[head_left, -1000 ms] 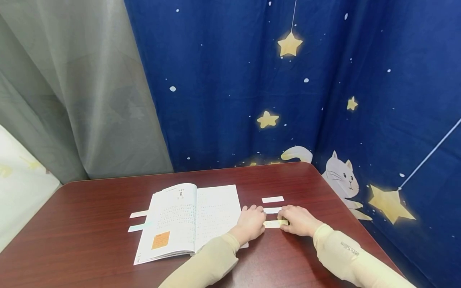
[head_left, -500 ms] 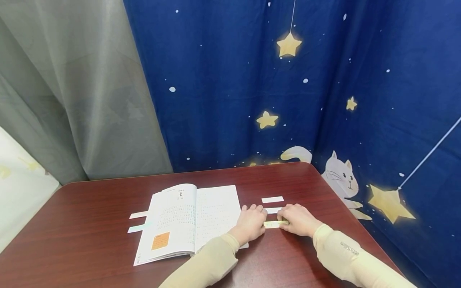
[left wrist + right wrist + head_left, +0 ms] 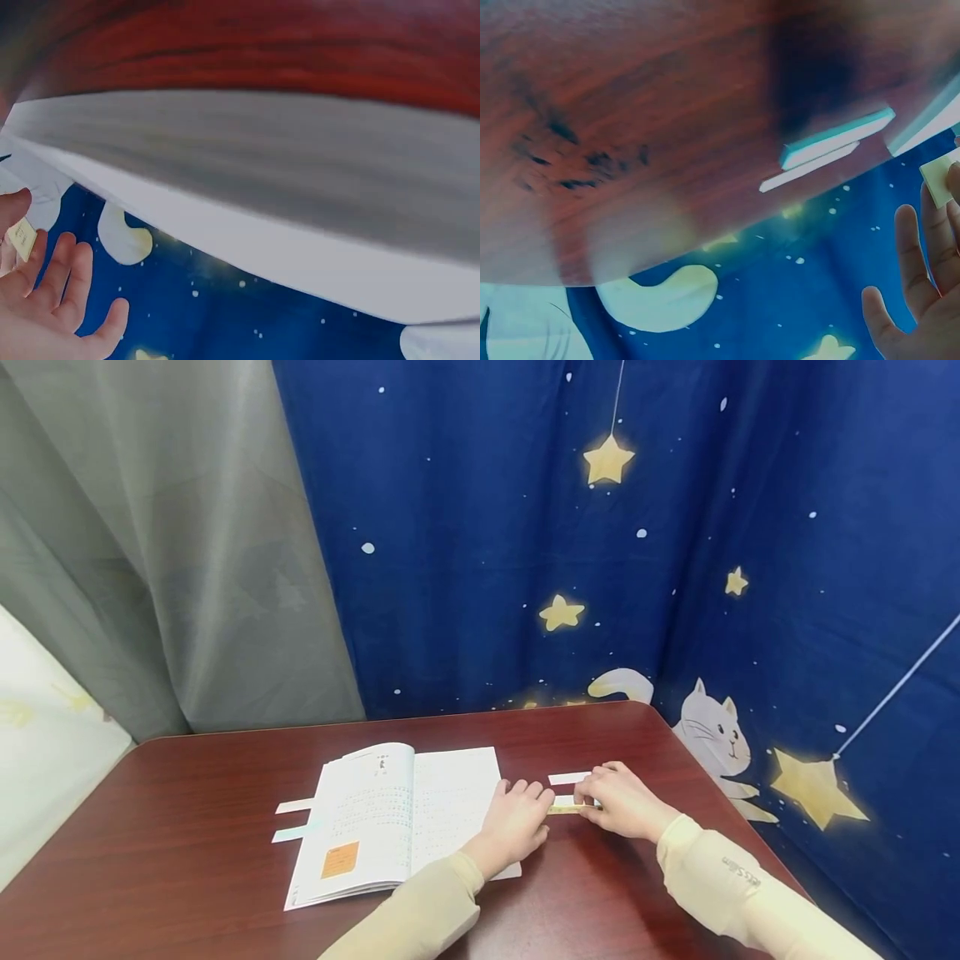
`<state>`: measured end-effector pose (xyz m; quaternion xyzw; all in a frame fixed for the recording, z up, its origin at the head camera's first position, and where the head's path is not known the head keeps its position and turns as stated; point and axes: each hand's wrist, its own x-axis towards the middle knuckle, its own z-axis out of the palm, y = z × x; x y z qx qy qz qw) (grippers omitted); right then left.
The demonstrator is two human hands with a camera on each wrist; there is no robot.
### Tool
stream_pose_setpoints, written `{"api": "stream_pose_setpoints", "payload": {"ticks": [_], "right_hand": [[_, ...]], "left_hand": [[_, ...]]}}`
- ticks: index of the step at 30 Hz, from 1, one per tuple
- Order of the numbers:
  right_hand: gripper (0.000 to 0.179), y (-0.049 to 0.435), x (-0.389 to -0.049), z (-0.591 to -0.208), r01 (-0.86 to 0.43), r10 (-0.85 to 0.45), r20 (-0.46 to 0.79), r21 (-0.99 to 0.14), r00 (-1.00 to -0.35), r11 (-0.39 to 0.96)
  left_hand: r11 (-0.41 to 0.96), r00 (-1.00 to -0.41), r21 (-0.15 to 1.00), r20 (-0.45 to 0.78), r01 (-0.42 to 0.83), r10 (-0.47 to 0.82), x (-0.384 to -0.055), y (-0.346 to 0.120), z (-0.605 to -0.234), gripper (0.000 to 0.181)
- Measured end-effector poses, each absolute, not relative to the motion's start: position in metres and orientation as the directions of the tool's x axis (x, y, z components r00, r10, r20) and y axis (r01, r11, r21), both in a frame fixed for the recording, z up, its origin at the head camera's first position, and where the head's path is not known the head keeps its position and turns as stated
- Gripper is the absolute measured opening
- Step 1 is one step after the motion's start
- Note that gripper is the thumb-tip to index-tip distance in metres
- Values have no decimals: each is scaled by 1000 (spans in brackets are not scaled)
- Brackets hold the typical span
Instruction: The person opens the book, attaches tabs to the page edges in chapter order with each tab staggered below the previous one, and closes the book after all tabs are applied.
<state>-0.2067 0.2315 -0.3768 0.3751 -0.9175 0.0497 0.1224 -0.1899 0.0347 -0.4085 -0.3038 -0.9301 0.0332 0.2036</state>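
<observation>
A thin yellow strip (image 3: 566, 810) spans the gap between my two hands, raised off the table. My left hand (image 3: 515, 821) pinches its left end; in the left wrist view the yellow strip (image 3: 22, 238) shows by the thumb, the other fingers spread. My right hand (image 3: 624, 802) pinches the right end, and the right wrist view shows the yellow strip (image 3: 937, 180) at the fingertips. Behind it on the table lie a pale bluish strip (image 3: 840, 140) and a white strip (image 3: 568, 778), both partly covered by my right hand in the head view.
An open book (image 3: 453, 810) lies left of my hands, under my left forearm. An orange square note (image 3: 340, 860) is on its left page. A white tab (image 3: 294, 807) and a light blue tab (image 3: 288, 834) stick out of its left edge. Curtains (image 3: 480, 527) hang behind the table.
The yellow strip has come up off the table between both hands and moved away from me, now in front of the bluish strip. My right hand has risen with it.
</observation>
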Motion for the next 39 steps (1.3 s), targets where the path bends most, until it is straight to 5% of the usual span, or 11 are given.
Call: {"api": "stream_pose_setpoints", "payload": {"ticks": [12,21,39], "right_hand": [[10,222,-203,-361,-740,-688,323,-65,-650,669],[9,217,-202,-354,-745,-689,301,-138,-659,652],[10,216,-203,-352,-734,-685,266,-262,-679,626]], "left_hand": [[770,-571,-316,528,555,628,-182,11,-395,22],[753,-468,-309,630,581,620,-187,-3,-392,13],[700,-327,-417,668,580,669,-192,-9,-390,20]]}}
